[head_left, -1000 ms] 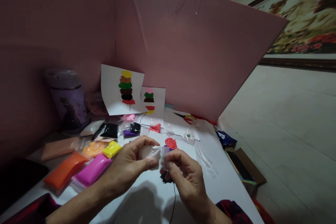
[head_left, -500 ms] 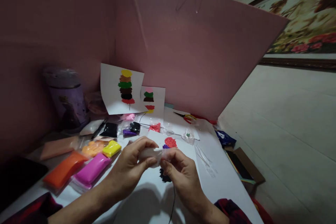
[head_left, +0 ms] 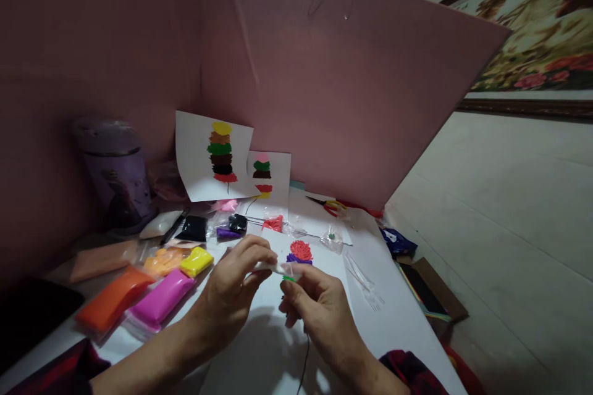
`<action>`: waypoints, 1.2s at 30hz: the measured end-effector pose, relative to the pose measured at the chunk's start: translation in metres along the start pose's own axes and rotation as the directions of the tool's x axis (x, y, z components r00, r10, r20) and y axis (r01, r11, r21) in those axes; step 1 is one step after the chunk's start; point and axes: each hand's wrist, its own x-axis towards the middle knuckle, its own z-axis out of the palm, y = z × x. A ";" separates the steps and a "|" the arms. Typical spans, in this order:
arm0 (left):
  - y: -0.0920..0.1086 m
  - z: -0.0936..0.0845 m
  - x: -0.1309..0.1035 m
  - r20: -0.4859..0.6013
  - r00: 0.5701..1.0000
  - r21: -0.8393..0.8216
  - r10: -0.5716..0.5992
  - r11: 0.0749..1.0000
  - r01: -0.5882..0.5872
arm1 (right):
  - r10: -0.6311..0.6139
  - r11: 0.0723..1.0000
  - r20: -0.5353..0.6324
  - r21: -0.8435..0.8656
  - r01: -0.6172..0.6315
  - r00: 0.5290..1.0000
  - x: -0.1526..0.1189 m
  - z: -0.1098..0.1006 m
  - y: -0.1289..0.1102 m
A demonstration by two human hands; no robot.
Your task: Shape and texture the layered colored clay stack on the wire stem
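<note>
Small clear packet (head_left: 273, 268) pinched between both hands above white sheet (head_left: 324, 296).

Left hand (head_left: 231, 287) fingertips clamped on packet's left end; right hand (head_left: 319, 315) fingertips closed on right end, near green bit (head_left: 289, 278). Long axis roughly horizontal, hand to hand; neither nearer.

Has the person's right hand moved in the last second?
Yes. The right hand has sunk lower and nearer the person, away from the red clay blob on the white paper, now uncovering purple beneath it.
</note>
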 end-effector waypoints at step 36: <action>0.003 0.011 -0.003 -0.049 0.761 -0.563 -0.647 0.648 0.514 | -0.174 0.981 0.229 0.126 0.148 0.958 -0.007 0.009 0.013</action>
